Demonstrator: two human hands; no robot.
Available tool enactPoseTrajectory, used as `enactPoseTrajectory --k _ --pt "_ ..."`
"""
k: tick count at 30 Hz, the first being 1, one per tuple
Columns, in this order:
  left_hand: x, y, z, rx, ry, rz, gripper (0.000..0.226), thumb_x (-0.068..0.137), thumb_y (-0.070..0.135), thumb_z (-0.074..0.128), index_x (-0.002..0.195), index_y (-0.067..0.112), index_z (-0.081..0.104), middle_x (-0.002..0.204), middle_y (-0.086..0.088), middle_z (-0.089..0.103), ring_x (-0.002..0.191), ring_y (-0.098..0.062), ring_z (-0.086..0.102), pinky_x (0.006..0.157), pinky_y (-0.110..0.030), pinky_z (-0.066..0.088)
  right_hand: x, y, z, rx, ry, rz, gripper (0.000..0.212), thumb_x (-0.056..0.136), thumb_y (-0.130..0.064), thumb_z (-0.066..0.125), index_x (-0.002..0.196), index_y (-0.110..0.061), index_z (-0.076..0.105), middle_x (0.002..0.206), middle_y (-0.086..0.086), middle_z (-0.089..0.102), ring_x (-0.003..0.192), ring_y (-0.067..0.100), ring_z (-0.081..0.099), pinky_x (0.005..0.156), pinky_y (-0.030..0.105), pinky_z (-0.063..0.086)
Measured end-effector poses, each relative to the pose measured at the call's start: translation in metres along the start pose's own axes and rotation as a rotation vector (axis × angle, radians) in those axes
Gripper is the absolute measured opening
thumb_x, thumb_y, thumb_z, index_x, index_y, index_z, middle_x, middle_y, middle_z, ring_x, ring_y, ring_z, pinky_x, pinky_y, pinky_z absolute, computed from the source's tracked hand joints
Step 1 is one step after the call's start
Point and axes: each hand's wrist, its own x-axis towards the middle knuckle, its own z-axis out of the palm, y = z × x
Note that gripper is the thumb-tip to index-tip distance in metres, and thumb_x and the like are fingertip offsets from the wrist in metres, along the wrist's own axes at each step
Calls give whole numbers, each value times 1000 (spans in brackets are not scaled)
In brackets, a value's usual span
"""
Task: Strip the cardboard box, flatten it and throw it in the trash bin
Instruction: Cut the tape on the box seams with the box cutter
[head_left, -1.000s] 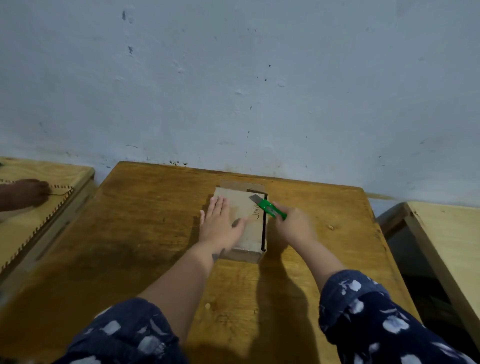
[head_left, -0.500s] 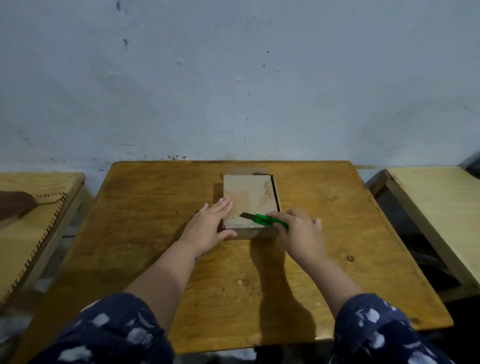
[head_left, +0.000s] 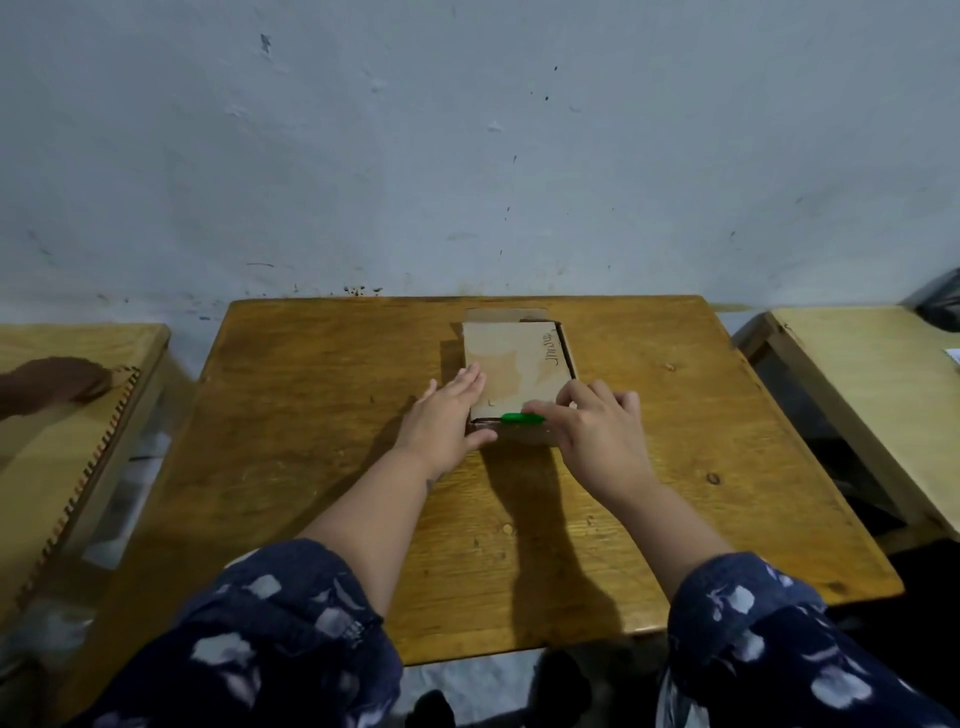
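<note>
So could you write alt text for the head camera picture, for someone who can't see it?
A person's right hand holds a green cutter at the near edge of a small cardboard box on a wooden table. The left hand rests flat on the box's left side, steadying it.

Looks like a plain classroom or basic workroom to me: small worn brown wooden desk pushed against a scuffed, pale blue-grey painted wall, with lighter wooden desks either side.
</note>
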Motion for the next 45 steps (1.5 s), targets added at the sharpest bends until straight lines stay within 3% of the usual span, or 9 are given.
enactPoseTrajectory --k 3,6,17,27,45 --pt "-1 2 -1 14 14 0 82 86 42 62 151 28 14 159 11 9 146 -24 10 117 -42 13 5 3 0 -63 -2 -65 35 87 -20 58 116 -38 64 91 -3 57 86 23 52 70 36 23" --pt "-6 8 -5 16 16 -15 80 88 39 61 151 27 14 159 10 8 146 -24 8 116 -41 12 9 7 -3 -73 -28 -101 38 86 -19 61 121 -36 61 94 -1 56 89 23 51 74 39 30" --pt "-1 1 -3 134 29 65 80 89 41 59 151 21 14 159 6 9 146 -10 7 120 -38 3 3 42 -6 -101 -67 -77 47 88 -9 56 125 -38 57 94 -1 53 91 24 49 76 40 29" --pt "-1 7 -4 232 7 49 79 91 44 53 151 19 9 160 4 5 147 -12 5 121 -40 4 -11 71 -5 -134 -57 26 48 89 -8 57 123 -42 57 95 -3 50 91 20 44 75 38 21" --pt "-5 11 -3 258 1 26 77 94 46 47 152 16 5 161 1 1 147 -13 1 119 -41 0 -40 95 -27 -179 -123 298 39 94 -18 50 122 -44 57 101 -4 49 102 20 43 91 44 26"
